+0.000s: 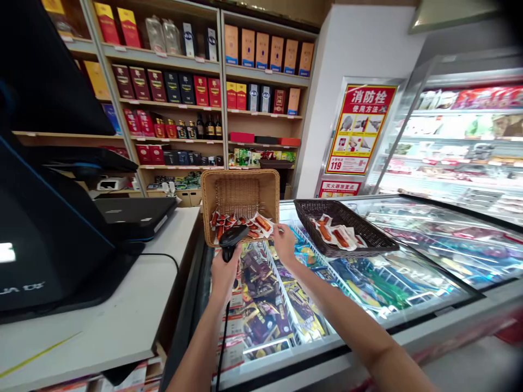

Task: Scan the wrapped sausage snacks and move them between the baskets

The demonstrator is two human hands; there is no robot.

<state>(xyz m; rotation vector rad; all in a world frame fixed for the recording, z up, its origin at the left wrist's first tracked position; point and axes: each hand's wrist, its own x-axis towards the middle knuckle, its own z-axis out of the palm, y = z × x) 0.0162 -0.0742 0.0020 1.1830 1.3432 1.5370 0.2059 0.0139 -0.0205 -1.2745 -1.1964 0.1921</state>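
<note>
My left hand (224,270) is wrapped round the handle of a black barcode scanner (233,235), its head toward the tan wicker basket (241,188). A cord hangs from the scanner past my left forearm. My right hand (284,242) pinches the edge of a packaged sausage (262,223) at the front right of that basket. Several more wrapped sausages (231,220) lie in the basket, which is tilted with its opening toward me. To the right a dark brown wicker basket (363,218) holds a few similar packs (342,238).
Both baskets rest on the glass-topped freezer (355,321), with packaged goods visible under the glass. At the left are a white counter (134,305) and a black checkout machine (53,234). Shelves (163,103) of boxes and bottles stand behind; a refrigerated display (461,136) is at right.
</note>
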